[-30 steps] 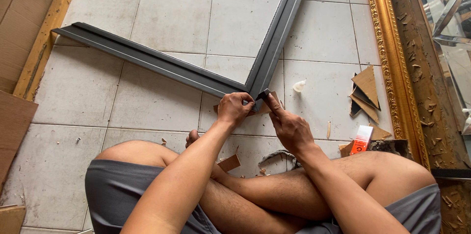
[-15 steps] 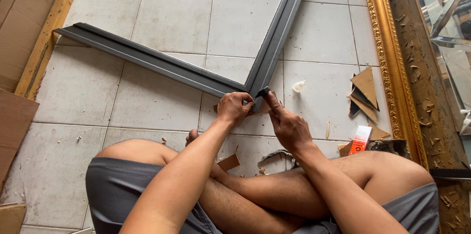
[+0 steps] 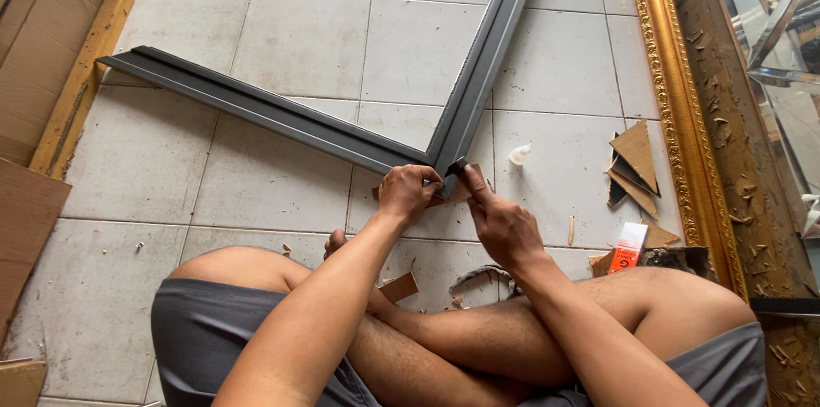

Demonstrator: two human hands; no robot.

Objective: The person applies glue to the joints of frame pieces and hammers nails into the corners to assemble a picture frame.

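Corner-joining step: we pinch the mitred corner of the grey frame moulding (image 3: 444, 151), lying mid-floor, with left hand (image 3: 408, 193) curled round it and right hand (image 3: 504, 223) fingertips pressing; next calls for steady alignment

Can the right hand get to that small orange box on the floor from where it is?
Probably yes: the right hand is at the frame corner, and bare tile lies between it and the orange box beside the knee.
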